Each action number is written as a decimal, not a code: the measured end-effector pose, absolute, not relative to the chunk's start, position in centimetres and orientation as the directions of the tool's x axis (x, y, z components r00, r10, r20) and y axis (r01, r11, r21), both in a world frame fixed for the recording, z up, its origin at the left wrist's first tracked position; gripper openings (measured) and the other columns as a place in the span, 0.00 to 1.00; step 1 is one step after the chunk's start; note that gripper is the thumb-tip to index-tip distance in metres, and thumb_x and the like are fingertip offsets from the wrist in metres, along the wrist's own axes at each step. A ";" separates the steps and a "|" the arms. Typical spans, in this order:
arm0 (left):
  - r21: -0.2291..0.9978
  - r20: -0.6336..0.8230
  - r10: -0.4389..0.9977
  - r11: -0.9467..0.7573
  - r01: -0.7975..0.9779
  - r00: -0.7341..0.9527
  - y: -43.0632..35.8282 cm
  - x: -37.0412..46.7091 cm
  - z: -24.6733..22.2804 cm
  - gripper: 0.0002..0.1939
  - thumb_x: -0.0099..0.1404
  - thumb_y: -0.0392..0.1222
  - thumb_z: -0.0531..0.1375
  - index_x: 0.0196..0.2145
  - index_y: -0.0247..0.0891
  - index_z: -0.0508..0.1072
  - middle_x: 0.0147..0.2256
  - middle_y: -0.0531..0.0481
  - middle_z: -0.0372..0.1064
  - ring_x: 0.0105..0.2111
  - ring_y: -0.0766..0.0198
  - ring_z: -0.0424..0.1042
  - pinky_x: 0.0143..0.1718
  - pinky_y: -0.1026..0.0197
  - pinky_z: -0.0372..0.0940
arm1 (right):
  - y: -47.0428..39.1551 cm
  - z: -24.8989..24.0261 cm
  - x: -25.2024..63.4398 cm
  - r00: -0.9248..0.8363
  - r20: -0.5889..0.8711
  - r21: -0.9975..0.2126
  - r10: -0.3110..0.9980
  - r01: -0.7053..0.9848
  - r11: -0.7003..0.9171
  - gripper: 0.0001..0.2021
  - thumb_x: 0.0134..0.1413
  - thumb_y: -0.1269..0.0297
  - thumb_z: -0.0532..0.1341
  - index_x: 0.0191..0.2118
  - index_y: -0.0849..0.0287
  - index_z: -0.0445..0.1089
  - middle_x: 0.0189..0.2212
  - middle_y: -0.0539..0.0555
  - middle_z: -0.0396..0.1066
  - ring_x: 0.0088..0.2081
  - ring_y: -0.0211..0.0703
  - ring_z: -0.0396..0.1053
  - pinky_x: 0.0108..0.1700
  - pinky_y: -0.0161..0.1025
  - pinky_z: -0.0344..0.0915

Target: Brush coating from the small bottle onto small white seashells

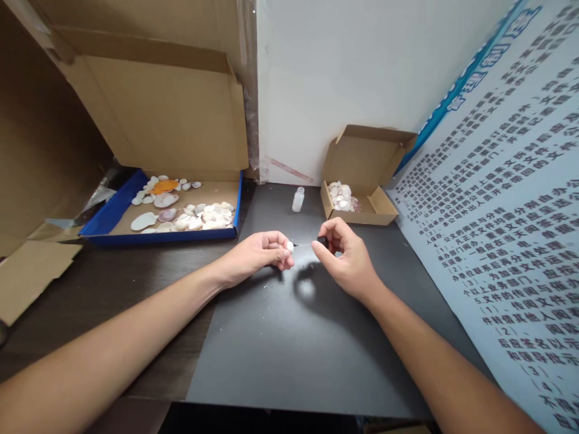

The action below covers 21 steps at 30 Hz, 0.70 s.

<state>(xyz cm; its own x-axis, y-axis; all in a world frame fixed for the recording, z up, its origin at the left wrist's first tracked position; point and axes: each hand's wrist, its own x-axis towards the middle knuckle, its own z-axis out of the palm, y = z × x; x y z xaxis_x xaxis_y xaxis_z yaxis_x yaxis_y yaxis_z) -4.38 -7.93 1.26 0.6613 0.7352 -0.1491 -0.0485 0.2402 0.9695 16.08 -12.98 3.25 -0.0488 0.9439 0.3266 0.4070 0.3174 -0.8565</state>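
Near the middle of the view, my left hand [271, 252] pinches a small white shell [290, 246] between thumb and fingers. A short gap to its right, my right hand [341, 250] is closed on a small black object [322, 241], perhaps a cap. Both hands are raised a little over the dark grey mat [271, 337], and their shadows fall on it. Beyond them a small clear bottle [298, 199] with whitish contents stands upright without a cap.
An open blue-edged box [163, 239] at the left holds many shells [208, 217] and an orange piece [163, 187]. At the back right sits a small open cardboard box [384, 211] with shells [341, 197]. A printed sheet [511, 199] leans at the right.
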 end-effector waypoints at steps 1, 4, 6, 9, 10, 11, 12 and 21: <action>0.970 -0.150 0.735 0.238 -0.045 0.661 -7.9 -4.4 1.3 0.11 0.59 0.42 0.66 0.34 0.34 0.70 0.29 0.49 0.75 0.28 0.69 0.71 0.34 0.63 0.64 | -13.0 3.3 16.1 -0.033 0.338 -0.852 0.941 0.413 0.321 0.08 0.54 0.66 0.61 0.34 0.55 0.59 0.22 0.43 0.54 0.23 0.34 0.53 0.27 0.35 0.54; 0.973 -0.154 0.735 0.231 -0.029 0.660 -8.0 -4.4 1.4 0.11 0.59 0.43 0.66 0.33 0.35 0.69 0.28 0.51 0.74 0.26 0.69 0.70 0.31 0.64 0.63 | -13.0 3.3 16.1 -0.042 0.352 -0.877 0.935 0.334 0.346 0.07 0.55 0.64 0.60 0.35 0.54 0.59 0.23 0.43 0.53 0.23 0.35 0.53 0.26 0.35 0.54; 0.974 -0.155 0.737 0.224 -0.021 0.658 -8.1 -4.4 1.5 0.12 0.59 0.43 0.66 0.33 0.35 0.69 0.27 0.51 0.73 0.25 0.70 0.69 0.30 0.64 0.63 | -13.0 3.3 16.1 -0.065 0.345 -0.870 0.936 0.351 0.345 0.07 0.56 0.64 0.60 0.35 0.54 0.59 0.23 0.43 0.53 0.23 0.35 0.53 0.27 0.35 0.54; 0.977 -0.150 0.743 0.213 -0.017 0.652 -8.1 -4.4 1.6 0.12 0.59 0.44 0.66 0.33 0.35 0.69 0.26 0.52 0.72 0.24 0.71 0.67 0.29 0.65 0.62 | -13.1 3.3 16.0 -0.038 0.351 -0.832 0.936 0.445 0.330 0.08 0.54 0.67 0.61 0.34 0.54 0.59 0.22 0.42 0.53 0.23 0.35 0.52 0.27 0.35 0.53; 0.978 -0.148 0.745 0.206 -0.014 0.650 -8.1 -4.4 1.6 0.12 0.59 0.44 0.66 0.33 0.35 0.68 0.26 0.52 0.72 0.24 0.71 0.67 0.29 0.65 0.62 | -13.1 3.4 16.0 -0.034 0.355 -0.831 0.934 0.446 0.332 0.08 0.54 0.67 0.61 0.34 0.54 0.59 0.22 0.42 0.53 0.24 0.35 0.52 0.27 0.35 0.53; 0.980 -0.145 0.748 0.199 -0.011 0.647 -8.1 -4.3 1.7 0.12 0.59 0.44 0.66 0.33 0.36 0.68 0.25 0.53 0.71 0.24 0.71 0.66 0.28 0.65 0.61 | -13.2 3.4 16.0 -0.042 0.356 -0.839 0.933 0.426 0.339 0.08 0.54 0.67 0.61 0.34 0.54 0.59 0.22 0.42 0.53 0.24 0.35 0.52 0.27 0.35 0.53; 0.981 -0.144 0.750 0.192 -0.005 0.645 -8.1 -4.3 1.7 0.11 0.59 0.44 0.66 0.32 0.36 0.68 0.25 0.53 0.71 0.23 0.71 0.66 0.28 0.65 0.61 | -13.2 3.4 16.0 -0.060 0.354 -0.852 0.933 0.390 0.348 0.07 0.55 0.66 0.61 0.35 0.54 0.60 0.22 0.43 0.53 0.24 0.35 0.52 0.27 0.35 0.53; 0.984 -0.151 0.757 0.179 0.020 0.636 -8.1 -4.3 1.6 0.11 0.59 0.44 0.65 0.32 0.36 0.67 0.25 0.54 0.70 0.23 0.72 0.64 0.27 0.66 0.59 | -13.2 3.3 15.9 -0.047 0.347 -0.853 0.937 0.399 0.336 0.07 0.55 0.66 0.61 0.35 0.54 0.60 0.23 0.43 0.53 0.24 0.35 0.52 0.27 0.36 0.53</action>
